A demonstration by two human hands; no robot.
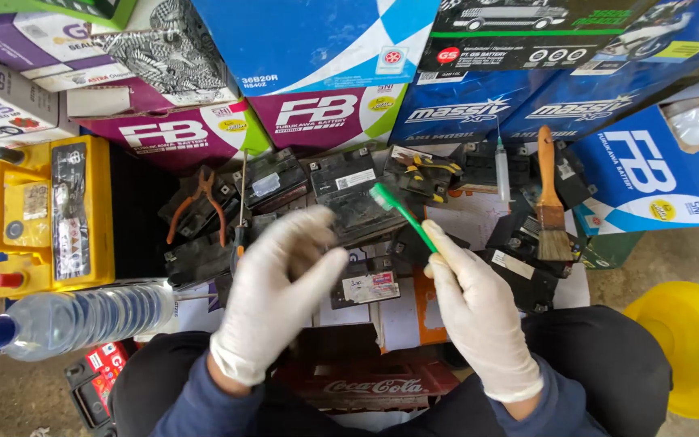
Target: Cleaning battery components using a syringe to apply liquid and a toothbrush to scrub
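From the head camera, the right hand (479, 311), in a white glove, has its grip pinched around the lower handle of a green toothbrush (402, 214), bristle head pointing up and away over the small black batteries (357, 198) spread on the floor. The toothbrush looks light, stiff and slim, likely a little slick against the glove, so holding it low on the handle as here seems the sensible place. The left hand (277, 291), also gloved, hovers just beside it with fingers half curled and grasping nothing. A paintbrush (550, 206) and a syringe (502, 166) lie further right, orange pliers (196, 202) to the left, and a water bottle (74, 317) near the left knee.
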